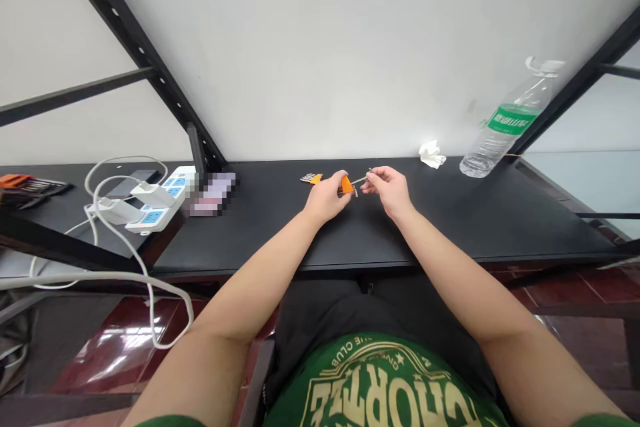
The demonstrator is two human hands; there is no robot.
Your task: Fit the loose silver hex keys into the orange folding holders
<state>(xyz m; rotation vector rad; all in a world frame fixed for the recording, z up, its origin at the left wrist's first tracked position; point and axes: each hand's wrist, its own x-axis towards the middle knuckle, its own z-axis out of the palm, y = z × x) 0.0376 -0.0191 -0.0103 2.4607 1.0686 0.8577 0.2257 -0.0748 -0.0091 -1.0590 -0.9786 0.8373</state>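
My left hand (325, 199) is closed around an orange plastic holder (347, 184), with a short bit of metal poking out below it. From the holder a thin metal hex key (360, 180) reaches across to my right hand (389, 191), which pinches its far end between thumb and fingers. Whether the key's near end sits inside the holder is too small to tell. Just behind my left hand, a second orange holder (316, 179) with several slim metal pieces lies on the black tabletop (265, 227).
A large clear bottle (493, 140) with a green label and a crumpled white tissue (431, 154) stand to the right by the wall. On the left are a blurred-out phone-like object (215, 194), a white power strip (163, 203), looping white cables (145, 270) and a black shelf post (145, 57).
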